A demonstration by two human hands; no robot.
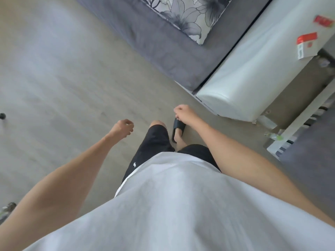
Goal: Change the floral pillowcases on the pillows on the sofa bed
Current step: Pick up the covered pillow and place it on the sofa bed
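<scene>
A pillow in a grey-and-white floral pillowcase (188, 15) lies on the grey sheet of the sofa bed (163, 49) at the top of the view, its near corner pointing toward me. My left hand (123, 128) hangs over the floor with its fingers loosely curled and nothing in it. Further right, my right hand (184, 112) is closed in a loose fist, also holding nothing, a short way from the bed's near corner. Both hands are well short of the pillow.
The sofa's white padded armrest (253, 69) runs along the bed's right side, with red-and-white packets (306, 45) on top. A white shelf unit (299, 131) stands at the right. Pale wood floor (63, 78) spreads to the left. A small dark object (2, 116) lies at the left edge.
</scene>
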